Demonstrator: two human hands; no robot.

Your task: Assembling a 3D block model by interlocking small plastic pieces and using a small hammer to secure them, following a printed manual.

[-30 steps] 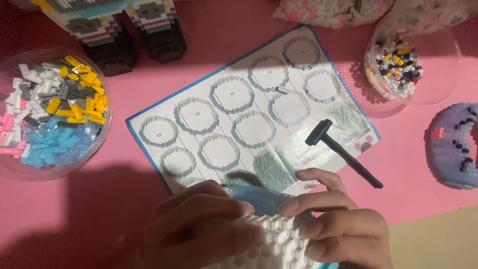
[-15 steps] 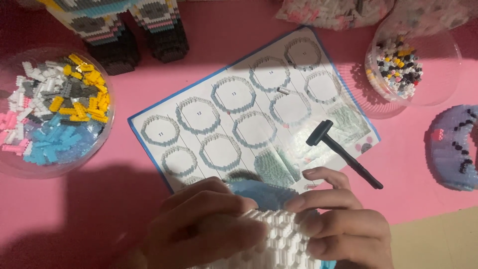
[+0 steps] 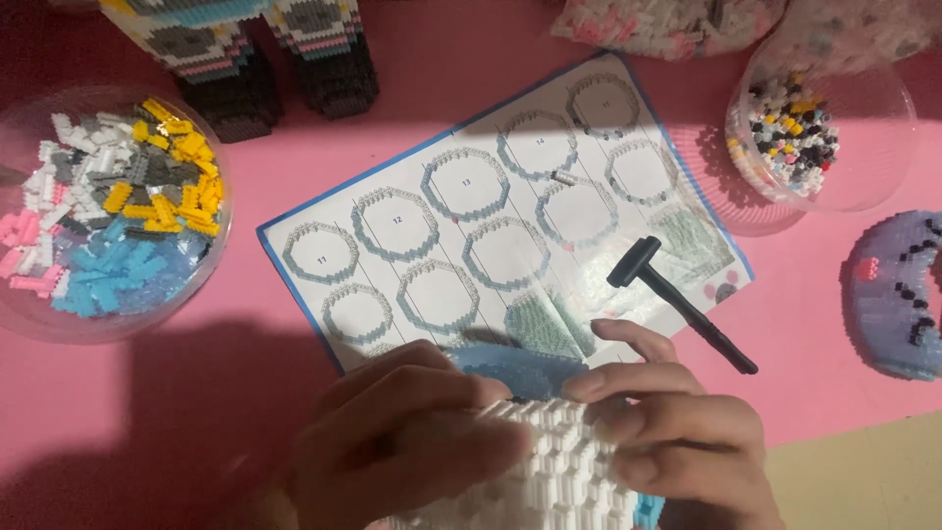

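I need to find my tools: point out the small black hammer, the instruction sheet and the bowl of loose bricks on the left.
Black hammer (image 3: 677, 302), head view, on its handle.
Instruction sheet (image 3: 392, 224), head view, on a printed ring.
Bowl of loose bricks (image 3: 218, 257), head view, on its right rim.

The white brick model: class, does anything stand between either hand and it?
Nothing visible does. The left hand and the right hand both already press on the white brick model, fingers wrapped over its studded top. The small black hammer lies apart on the instruction sheet, beyond the right hand.
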